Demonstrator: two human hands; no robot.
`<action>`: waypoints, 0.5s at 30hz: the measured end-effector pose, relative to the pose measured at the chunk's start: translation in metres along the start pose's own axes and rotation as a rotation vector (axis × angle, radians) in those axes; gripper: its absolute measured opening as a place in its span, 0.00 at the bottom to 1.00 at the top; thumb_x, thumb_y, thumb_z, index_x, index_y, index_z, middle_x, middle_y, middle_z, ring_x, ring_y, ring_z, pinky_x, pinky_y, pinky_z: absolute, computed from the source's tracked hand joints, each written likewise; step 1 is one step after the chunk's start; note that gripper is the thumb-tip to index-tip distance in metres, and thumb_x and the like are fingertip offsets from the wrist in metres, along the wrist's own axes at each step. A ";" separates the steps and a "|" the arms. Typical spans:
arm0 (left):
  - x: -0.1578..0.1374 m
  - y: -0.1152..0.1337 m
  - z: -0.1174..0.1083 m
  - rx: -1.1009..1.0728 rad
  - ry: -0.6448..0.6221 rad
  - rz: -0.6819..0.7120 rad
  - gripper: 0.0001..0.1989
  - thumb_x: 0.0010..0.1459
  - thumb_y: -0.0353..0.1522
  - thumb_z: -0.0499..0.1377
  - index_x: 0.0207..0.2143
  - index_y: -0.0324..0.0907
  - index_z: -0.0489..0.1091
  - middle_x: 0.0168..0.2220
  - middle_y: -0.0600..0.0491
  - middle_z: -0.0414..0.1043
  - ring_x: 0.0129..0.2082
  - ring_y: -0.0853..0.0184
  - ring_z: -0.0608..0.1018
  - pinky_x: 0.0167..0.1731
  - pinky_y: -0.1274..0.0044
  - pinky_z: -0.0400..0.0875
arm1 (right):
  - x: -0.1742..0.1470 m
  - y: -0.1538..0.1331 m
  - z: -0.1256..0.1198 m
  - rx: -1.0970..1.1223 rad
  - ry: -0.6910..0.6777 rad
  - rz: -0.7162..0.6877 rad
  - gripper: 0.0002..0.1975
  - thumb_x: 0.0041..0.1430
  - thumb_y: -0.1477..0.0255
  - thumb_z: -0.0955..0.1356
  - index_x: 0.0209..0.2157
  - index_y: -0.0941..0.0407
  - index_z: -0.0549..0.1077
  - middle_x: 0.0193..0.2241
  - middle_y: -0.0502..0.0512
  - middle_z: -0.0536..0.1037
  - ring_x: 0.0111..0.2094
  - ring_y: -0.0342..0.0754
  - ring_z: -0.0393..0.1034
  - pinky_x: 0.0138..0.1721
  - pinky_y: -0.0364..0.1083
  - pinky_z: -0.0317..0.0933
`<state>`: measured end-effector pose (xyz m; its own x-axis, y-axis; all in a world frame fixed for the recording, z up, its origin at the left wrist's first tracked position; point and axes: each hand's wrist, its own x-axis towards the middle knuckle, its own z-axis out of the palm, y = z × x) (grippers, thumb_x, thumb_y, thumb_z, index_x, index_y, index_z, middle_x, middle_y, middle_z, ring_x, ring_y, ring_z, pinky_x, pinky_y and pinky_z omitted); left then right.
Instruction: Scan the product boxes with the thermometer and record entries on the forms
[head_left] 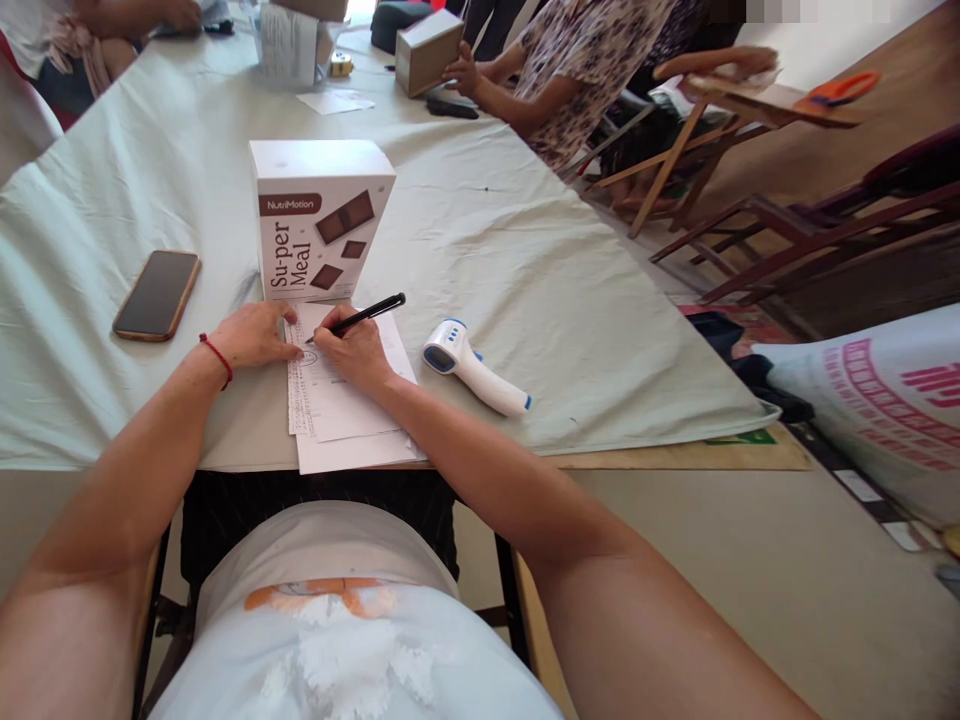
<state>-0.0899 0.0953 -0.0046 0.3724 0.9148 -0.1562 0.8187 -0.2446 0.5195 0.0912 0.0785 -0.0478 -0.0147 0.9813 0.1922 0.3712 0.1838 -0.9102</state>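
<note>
A black pen (379,308) is gripped in my right hand (358,348), its tip down on a sheet of paper (345,412) near the sheet's upper left. Another sheet sticks out below that one. My left hand (259,335) lies on the left edge of the paper, thumb and forefinger apart, and a red string circles the wrist. Just behind the paper stands a white and brown Su-per Meal box (322,220), upright. To the right of my right hand lies a white and blue infrared thermometer (476,370). A smartphone (157,295) rests face up left of my left hand.
Across the table (510,260), a person in a patterned shirt has a hand at a cardboard box (429,55). A clear container (289,45) and a yellow tape measure (341,65) stand at the far end. Wooden chairs (787,225) and a printed sack (877,400) are at right.
</note>
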 end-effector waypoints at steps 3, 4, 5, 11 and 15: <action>0.000 0.001 -0.001 0.008 -0.005 -0.013 0.27 0.46 0.42 0.67 0.49 0.42 0.74 0.28 0.50 0.71 0.40 0.49 0.77 0.44 0.61 0.71 | 0.000 0.000 0.000 0.006 0.006 0.011 0.05 0.46 0.71 0.66 0.22 0.53 0.64 0.21 0.47 0.67 0.26 0.45 0.61 0.31 0.46 0.58; -0.001 0.002 -0.001 0.012 -0.009 -0.020 0.27 0.46 0.42 0.67 0.49 0.42 0.74 0.28 0.50 0.71 0.40 0.49 0.77 0.44 0.61 0.71 | 0.000 -0.001 0.000 0.018 0.016 0.009 0.05 0.47 0.71 0.66 0.22 0.53 0.64 0.21 0.47 0.67 0.26 0.45 0.61 0.31 0.45 0.59; -0.001 0.002 -0.001 0.019 -0.013 -0.026 0.28 0.46 0.42 0.67 0.50 0.42 0.73 0.28 0.50 0.72 0.39 0.49 0.77 0.44 0.61 0.71 | 0.000 -0.001 0.000 0.034 0.031 0.002 0.05 0.48 0.71 0.66 0.23 0.53 0.64 0.21 0.47 0.67 0.27 0.45 0.62 0.31 0.45 0.59; -0.001 0.007 -0.002 0.056 -0.030 -0.035 0.30 0.47 0.42 0.66 0.52 0.40 0.73 0.29 0.51 0.72 0.39 0.49 0.78 0.44 0.62 0.71 | -0.007 -0.008 -0.018 -0.089 0.018 -0.186 0.03 0.55 0.73 0.66 0.33 0.55 0.71 0.31 0.52 0.74 0.30 0.46 0.66 0.36 0.47 0.62; -0.001 0.005 -0.003 0.045 -0.026 -0.034 0.30 0.48 0.42 0.66 0.52 0.39 0.73 0.30 0.50 0.73 0.39 0.49 0.78 0.46 0.62 0.71 | -0.025 -0.005 -0.058 -0.602 -0.091 -0.387 0.10 0.57 0.78 0.66 0.37 0.55 0.78 0.40 0.60 0.75 0.38 0.52 0.68 0.40 0.52 0.61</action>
<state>-0.0871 0.0942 0.0004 0.3548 0.9144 -0.1951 0.8495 -0.2282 0.4757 0.1439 0.0495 -0.0265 -0.3160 0.8582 0.4046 0.7707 0.4809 -0.4181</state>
